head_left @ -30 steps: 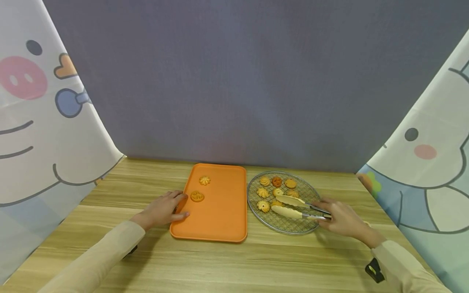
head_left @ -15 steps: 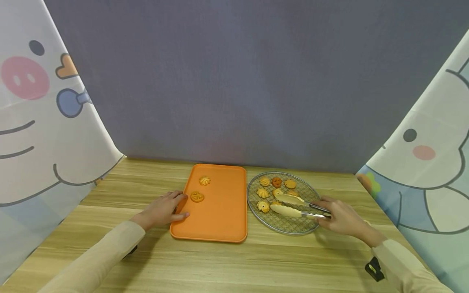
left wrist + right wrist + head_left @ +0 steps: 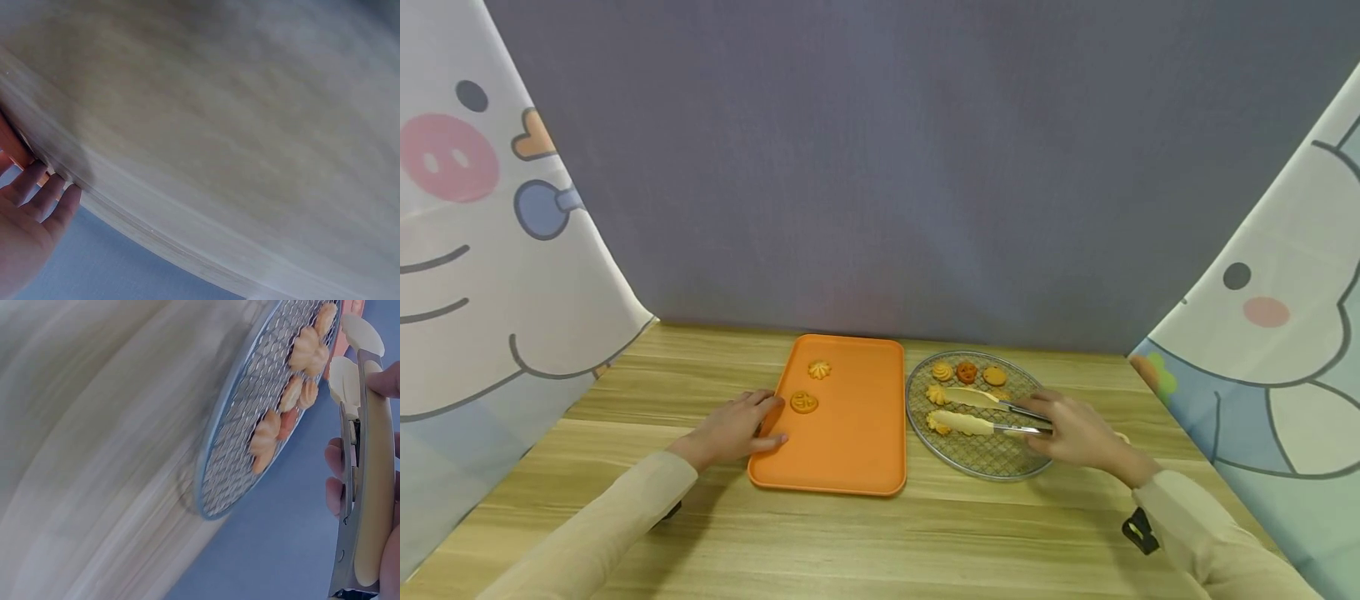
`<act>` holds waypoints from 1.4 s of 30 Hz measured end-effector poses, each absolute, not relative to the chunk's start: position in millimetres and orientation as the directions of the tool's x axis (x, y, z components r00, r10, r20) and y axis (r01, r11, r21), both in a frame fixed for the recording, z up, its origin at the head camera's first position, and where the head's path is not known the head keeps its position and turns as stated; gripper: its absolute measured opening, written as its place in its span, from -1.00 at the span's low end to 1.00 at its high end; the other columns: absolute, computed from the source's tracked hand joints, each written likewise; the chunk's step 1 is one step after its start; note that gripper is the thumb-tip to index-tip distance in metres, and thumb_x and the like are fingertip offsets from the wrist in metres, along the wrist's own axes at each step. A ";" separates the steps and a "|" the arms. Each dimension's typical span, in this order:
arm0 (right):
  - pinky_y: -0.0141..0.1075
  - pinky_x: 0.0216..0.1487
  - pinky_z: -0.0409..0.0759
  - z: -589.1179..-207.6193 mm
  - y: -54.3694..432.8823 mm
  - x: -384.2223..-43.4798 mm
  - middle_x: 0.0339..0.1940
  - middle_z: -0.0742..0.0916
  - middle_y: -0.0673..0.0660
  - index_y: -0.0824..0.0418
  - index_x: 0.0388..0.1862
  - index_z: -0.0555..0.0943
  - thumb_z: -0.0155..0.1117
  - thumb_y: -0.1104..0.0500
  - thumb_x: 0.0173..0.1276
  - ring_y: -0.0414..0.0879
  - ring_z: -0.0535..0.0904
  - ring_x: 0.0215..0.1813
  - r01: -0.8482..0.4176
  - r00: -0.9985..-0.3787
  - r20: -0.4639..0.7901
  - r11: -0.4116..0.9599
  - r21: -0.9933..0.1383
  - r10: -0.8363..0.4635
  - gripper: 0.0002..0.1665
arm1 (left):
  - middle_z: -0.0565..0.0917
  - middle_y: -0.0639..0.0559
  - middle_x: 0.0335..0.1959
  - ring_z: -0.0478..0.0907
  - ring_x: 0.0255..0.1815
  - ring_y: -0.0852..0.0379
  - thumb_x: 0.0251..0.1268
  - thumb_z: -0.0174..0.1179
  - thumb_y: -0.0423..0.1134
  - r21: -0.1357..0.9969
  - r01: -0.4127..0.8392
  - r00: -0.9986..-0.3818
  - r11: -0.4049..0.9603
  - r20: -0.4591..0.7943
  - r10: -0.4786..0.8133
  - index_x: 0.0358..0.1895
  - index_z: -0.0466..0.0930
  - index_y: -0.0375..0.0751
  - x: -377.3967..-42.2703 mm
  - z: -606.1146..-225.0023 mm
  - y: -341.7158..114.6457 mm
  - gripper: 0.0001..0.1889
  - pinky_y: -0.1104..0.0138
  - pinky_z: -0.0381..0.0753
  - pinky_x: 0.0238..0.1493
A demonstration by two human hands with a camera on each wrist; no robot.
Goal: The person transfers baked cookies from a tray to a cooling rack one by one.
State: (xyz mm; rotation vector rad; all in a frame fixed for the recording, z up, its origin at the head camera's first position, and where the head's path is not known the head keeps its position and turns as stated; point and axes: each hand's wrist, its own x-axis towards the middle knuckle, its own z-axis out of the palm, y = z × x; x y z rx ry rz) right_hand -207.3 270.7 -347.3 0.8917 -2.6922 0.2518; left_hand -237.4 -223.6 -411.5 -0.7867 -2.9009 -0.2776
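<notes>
My right hand [image 3: 1075, 427] grips a pair of tongs with cream tips [image 3: 962, 422] and metal arms. The tongs' tips are spread apart, reaching left over cookies on a round wire rack [image 3: 992, 462]. They partly cover a star-shaped cookie [image 3: 936, 393] and other cookies below it. In the right wrist view, the tongs [image 3: 375, 487] show a cream grip along the handle. My left hand [image 3: 730, 429] holds the left edge of an orange tray [image 3: 850, 450], thumb at the rim. On that tray lie a flower-shaped cookie [image 3: 819, 369] and a round face cookie [image 3: 803, 402].
At the rack's back sit a swirl cookie [image 3: 942, 371], a reddish-brown cookie [image 3: 966, 372] and a round cookie [image 3: 995, 376]. A wooden table [image 3: 880, 542] carries everything. Behind it rises a grey partition [image 3: 880, 183], with cartoon-printed curtains [image 3: 482, 292] at both sides.
My right hand has moved left with the tongs, whose tips now reach over the left cookies on the rack. The left hand and tray have stayed put.
</notes>
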 end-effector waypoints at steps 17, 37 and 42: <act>-0.12 -0.35 0.59 -348.7 211.4 -228.1 -0.07 0.65 0.28 0.23 0.05 0.58 0.37 0.08 0.04 -0.13 0.58 -0.44 -0.671 -0.717 0.294 0.741 -0.043 -0.632 -0.45 | 0.39 -0.34 0.19 0.36 0.15 -0.38 0.19 0.08 0.19 0.143 0.508 -0.860 0.850 0.147 0.489 0.18 0.39 -0.35 -235.6 -405.0 -220.6 -0.30 -0.14 0.37 0.11; -0.49 -0.65 0.18 -357.7 147.6 -253.1 -0.26 0.64 0.05 0.12 0.09 0.57 0.29 0.02 0.06 -0.30 0.28 -0.54 -0.723 -0.678 0.246 0.688 -0.054 -0.693 -0.44 | 0.39 -0.34 0.20 0.36 0.15 -0.38 0.18 0.09 0.19 0.151 0.504 -0.863 0.850 0.139 0.486 0.18 0.39 -0.34 -235.3 -404.7 -219.7 -0.30 -0.16 0.37 0.09; -0.48 -0.63 0.19 -358.3 133.8 -258.8 -0.24 0.63 0.08 0.16 0.11 0.56 0.26 0.04 0.10 -0.27 0.29 -0.55 -0.732 -0.675 0.225 0.676 -0.084 -0.703 -0.45 | 0.38 -0.33 0.21 0.35 0.17 -0.37 0.18 0.08 0.20 0.152 0.500 -0.865 0.852 0.126 0.485 0.20 0.38 -0.33 -236.0 -406.2 -220.9 -0.29 -0.15 0.37 0.11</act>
